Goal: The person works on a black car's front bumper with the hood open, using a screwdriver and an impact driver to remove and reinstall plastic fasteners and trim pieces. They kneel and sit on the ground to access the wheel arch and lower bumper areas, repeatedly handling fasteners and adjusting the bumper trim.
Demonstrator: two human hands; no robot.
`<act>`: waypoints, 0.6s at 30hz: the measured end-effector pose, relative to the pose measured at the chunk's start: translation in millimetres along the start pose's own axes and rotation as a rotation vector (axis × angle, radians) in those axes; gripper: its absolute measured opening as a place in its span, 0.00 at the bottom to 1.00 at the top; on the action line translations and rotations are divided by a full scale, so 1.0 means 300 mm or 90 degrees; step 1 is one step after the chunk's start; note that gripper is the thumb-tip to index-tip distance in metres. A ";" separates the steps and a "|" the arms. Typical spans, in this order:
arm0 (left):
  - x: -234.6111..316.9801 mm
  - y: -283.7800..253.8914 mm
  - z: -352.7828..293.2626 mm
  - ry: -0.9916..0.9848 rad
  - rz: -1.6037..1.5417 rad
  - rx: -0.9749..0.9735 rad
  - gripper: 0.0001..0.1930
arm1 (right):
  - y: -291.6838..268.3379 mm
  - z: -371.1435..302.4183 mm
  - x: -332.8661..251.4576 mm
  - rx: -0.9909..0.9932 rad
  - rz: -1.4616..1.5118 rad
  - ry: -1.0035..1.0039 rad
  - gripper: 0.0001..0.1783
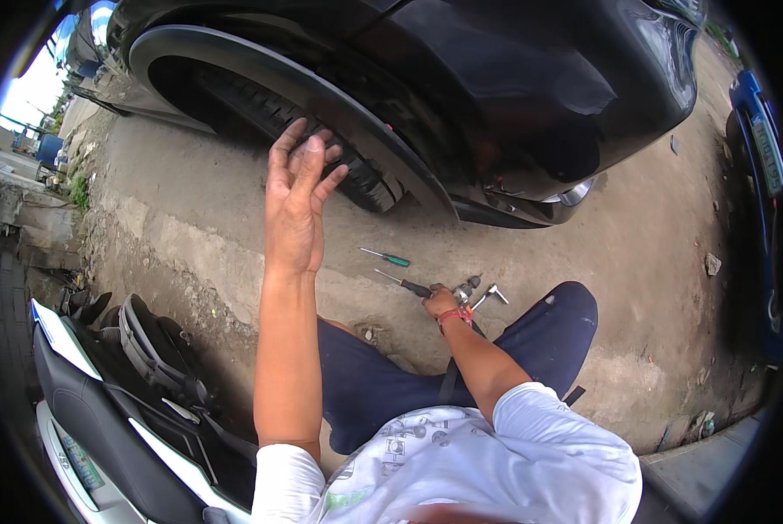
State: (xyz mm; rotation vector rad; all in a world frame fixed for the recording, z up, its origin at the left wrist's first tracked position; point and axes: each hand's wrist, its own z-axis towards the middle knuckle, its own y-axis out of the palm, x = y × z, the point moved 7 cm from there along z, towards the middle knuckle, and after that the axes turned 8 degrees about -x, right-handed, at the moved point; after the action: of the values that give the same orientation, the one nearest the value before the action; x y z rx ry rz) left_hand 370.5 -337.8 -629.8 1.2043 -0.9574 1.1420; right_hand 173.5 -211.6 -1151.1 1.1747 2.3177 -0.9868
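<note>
My left hand (300,179) is raised in front of the black car's wheel arch (234,48). Its fingers are apart and partly curled, and nothing shows in them. Behind it is the dark tyre (370,182). Low over the ground, my right hand (440,303) closes on the handle end of a black-handled screwdriver (415,287), whose shaft points to the left. A green-handled screwdriver (397,260) lies on the ground a little farther off. Right beside my right hand are a metal ratchet-like tool (495,294) and a small round dark part (474,281).
The car's black bumper (531,166) overhangs the rough concrete ground (531,262). A motorcycle (103,419) with a black seat stands close on my left. A blue vehicle (758,131) is at the far right. A loose stone (713,264) lies near it.
</note>
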 end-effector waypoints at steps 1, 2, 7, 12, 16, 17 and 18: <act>-0.024 0.017 -0.004 -0.008 0.005 0.009 0.38 | -0.016 -0.015 -0.037 -0.047 0.018 -0.049 0.30; -0.046 0.033 -0.006 -0.017 0.009 0.016 0.39 | -0.044 -0.040 -0.074 -0.090 0.037 -0.086 0.32; -0.097 0.111 0.003 -0.004 0.024 0.042 0.46 | -0.263 -0.284 -0.331 -0.137 0.179 -0.346 0.29; -0.067 0.153 0.023 0.048 0.035 0.063 0.47 | -0.464 -0.518 -0.423 -0.113 0.237 -0.439 0.26; -0.053 0.180 0.017 0.071 0.137 0.117 0.47 | -0.504 -0.541 -0.403 -0.075 0.208 -0.407 0.24; -0.053 0.178 0.017 0.062 0.163 0.129 0.47 | -0.500 -0.536 -0.397 -0.068 0.199 -0.401 0.24; -0.055 0.176 0.017 0.050 0.190 0.142 0.47 | -0.492 -0.523 -0.382 -0.065 0.188 -0.365 0.23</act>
State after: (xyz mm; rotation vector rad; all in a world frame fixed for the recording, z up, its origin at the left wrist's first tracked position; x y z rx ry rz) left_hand 315.7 -345.4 -635.0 1.2085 -0.9908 1.5551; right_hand 121.1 -222.6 -912.9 0.9919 1.6735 -0.9317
